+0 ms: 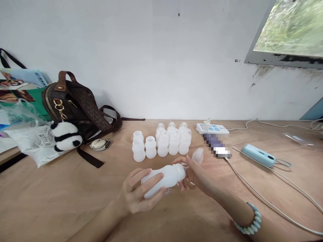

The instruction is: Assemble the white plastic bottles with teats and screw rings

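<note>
My left hand [142,191] is wrapped round the body of a white baby bottle [164,178], tipped almost flat with its neck to the right. At the bottle's mouth, the fingers of my right hand [193,171] close on a small translucent piece, mostly hidden by them. Just behind that hand a clear dome cap [198,155] rests on the table. Below the bottle, another clear bit [166,191] shows partly. Farther back stand several white bottles with clear domes [173,143]; to their left are open-necked ones without caps [150,148].
A dark backpack [83,104] with a panda charm [67,136], a plastic bag [37,144] and a watch-like item [101,144] lie left. To the right are a power strip [219,129], a phone [214,144], a light-blue device [258,155] and a white cable [252,188].
</note>
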